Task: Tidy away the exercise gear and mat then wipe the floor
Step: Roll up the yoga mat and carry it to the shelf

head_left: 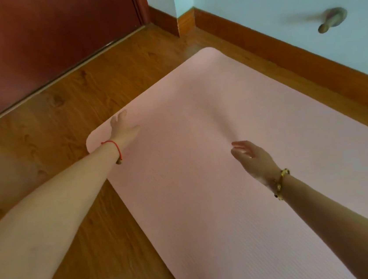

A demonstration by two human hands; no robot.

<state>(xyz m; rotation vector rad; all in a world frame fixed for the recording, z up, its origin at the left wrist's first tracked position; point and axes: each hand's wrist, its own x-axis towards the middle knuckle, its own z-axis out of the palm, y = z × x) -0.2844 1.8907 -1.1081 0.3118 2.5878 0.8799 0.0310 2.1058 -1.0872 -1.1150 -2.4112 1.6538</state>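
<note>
A pale pink exercise mat (200, 126) lies flat and unrolled on the wooden floor, its short far end pointing toward the wall corner. My left hand (123, 128) reaches out over the mat's near-left corner, fingers apart, holding nothing. My right hand (252, 158) hovers over the middle of the mat, fingers spread and empty. A red string bracelet is on my left wrist and a gold beaded one on my right. No other exercise gear is in view.
The wooden floor (71, 101) runs left of the mat up to a dark red door (40, 36). A wooden skirting board (283, 52) lines the pale blue wall close along the mat's right side. A round door stopper (332, 20) sticks out of that wall.
</note>
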